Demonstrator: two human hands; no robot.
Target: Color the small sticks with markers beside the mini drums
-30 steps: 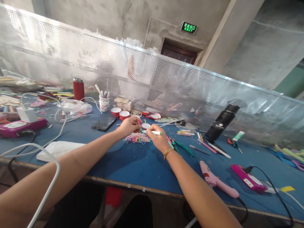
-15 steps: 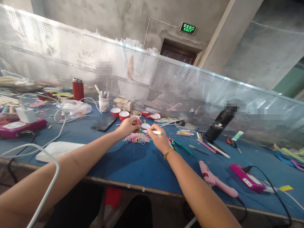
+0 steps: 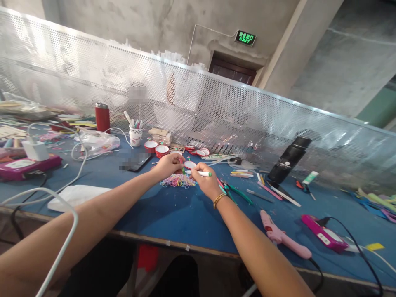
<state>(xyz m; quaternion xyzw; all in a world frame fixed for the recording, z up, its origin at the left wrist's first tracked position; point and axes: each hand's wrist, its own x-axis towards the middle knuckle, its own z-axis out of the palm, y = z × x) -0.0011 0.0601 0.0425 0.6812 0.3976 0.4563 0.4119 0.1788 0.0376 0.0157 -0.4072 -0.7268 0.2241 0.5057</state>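
Observation:
My right hand is closed around a white marker with a green end, its tip pointing left. Facing it, my left hand pinches a small pink and green piece. The two hands are close together over a tangle of coloured rubber bands or strings on the blue table. Just behind the fingers is a small round white piece with a red rim. More such red-rimmed pieces are stacked behind my left hand.
A dark phone, a cup of pens and a red can stand left. To the right are green-handled pliers, a black bottle, a pink glue gun and a magenta power strip. A white cable crosses my left forearm.

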